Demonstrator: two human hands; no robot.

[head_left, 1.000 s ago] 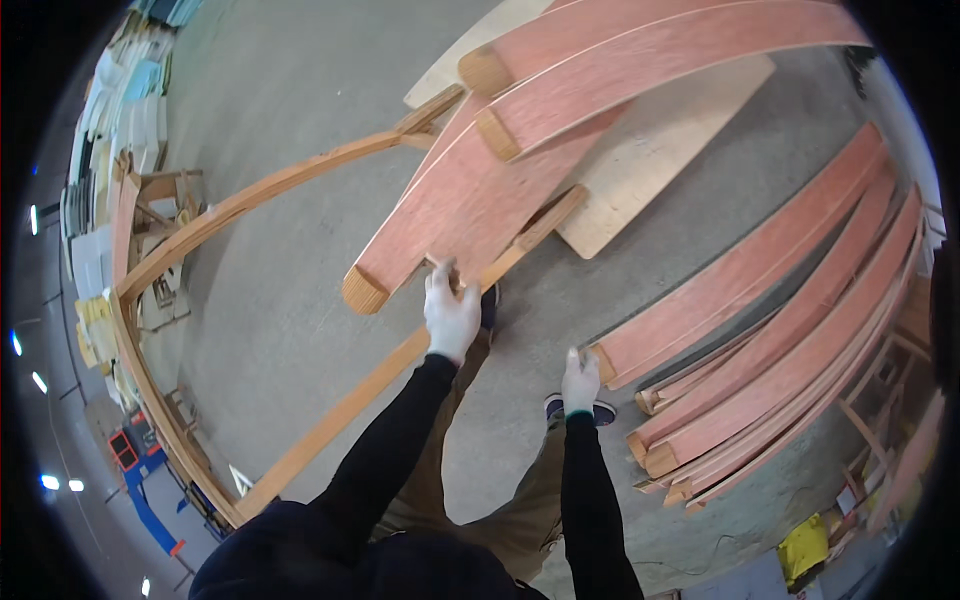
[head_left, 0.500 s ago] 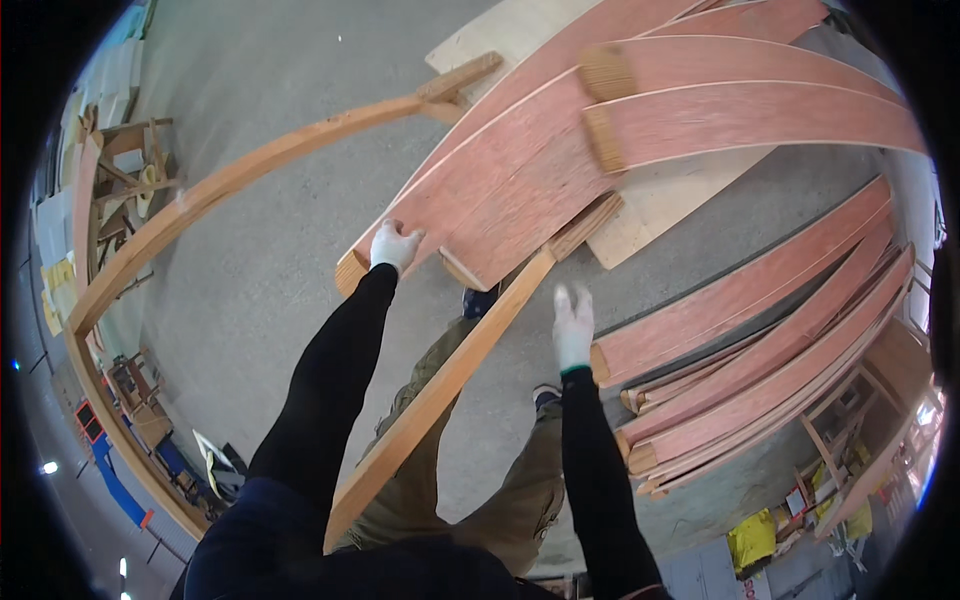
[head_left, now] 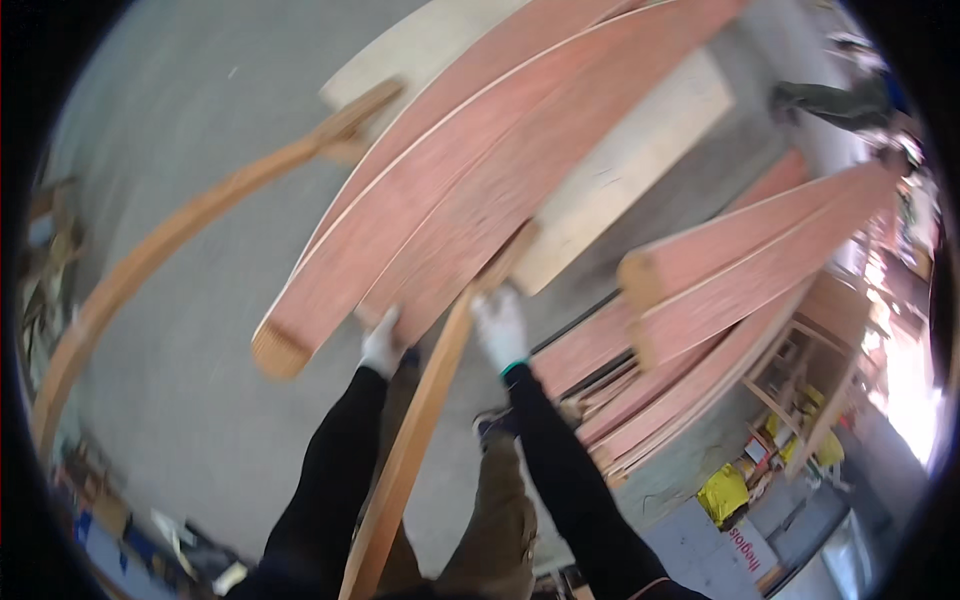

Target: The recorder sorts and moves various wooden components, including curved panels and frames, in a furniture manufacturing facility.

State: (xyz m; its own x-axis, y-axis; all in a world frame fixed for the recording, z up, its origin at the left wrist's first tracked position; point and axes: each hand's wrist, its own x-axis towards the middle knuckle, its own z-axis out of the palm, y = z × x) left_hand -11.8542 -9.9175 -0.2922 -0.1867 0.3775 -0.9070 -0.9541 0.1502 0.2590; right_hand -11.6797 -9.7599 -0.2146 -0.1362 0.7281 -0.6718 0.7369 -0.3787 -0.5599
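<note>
My left hand (head_left: 382, 345), in a white glove, grips the near end of a pink curved plywood board (head_left: 450, 215), with the fingers at its edge. My right hand (head_left: 500, 325), also gloved, is at the board's right edge, close to the end of a long wooden bar (head_left: 425, 420). Motion blurs its fingers, so its grip is unclear. The bar runs between my forearms. Beside the held board on the left lies another pink curved board (head_left: 325, 300) with a thick wooden end block (head_left: 280, 352).
A curved wooden frame piece (head_left: 165, 235) arches on the left. A pale plywood sheet (head_left: 640, 165) lies under the boards. Two pink boards (head_left: 740, 245) extend toward another person (head_left: 850, 105) at far right, above a stack of curved boards (head_left: 660, 405). A yellow bag (head_left: 722, 493) sits lower right.
My left hand has shifted from the left board to the neighbouring board's end. My right hand has moved up and left to the board's edge. The two upper boards have swung away to the right.
</note>
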